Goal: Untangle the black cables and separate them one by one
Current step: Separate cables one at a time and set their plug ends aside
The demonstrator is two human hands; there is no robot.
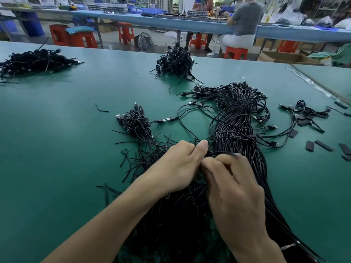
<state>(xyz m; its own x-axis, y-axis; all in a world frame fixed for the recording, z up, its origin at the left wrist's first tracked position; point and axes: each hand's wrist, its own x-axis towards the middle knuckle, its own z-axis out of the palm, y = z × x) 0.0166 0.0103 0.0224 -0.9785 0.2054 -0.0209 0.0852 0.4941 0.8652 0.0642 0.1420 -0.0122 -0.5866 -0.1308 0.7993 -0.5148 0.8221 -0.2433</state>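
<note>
A thick bundle of black cables (239,126) runs from the middle of the green table (57,139) down toward me, its USB plugs fanned out at the far end. My left hand (180,166) pinches a few cable strands between thumb and fingers at the near part of the bundle. My right hand (233,186) is right beside it, fingers curled around strands of the same tangle; its fingertips are blurred. Below both hands lies a dark mass of loose cable ends (171,215).
A small cable bunch (135,121) lies left of the bundle. Separate cable heaps sit at the far left (36,60) and far centre (175,62). Short black sleeve pieces (309,146) and a few cables (305,112) lie at the right. A seated person (241,25) works beyond the table.
</note>
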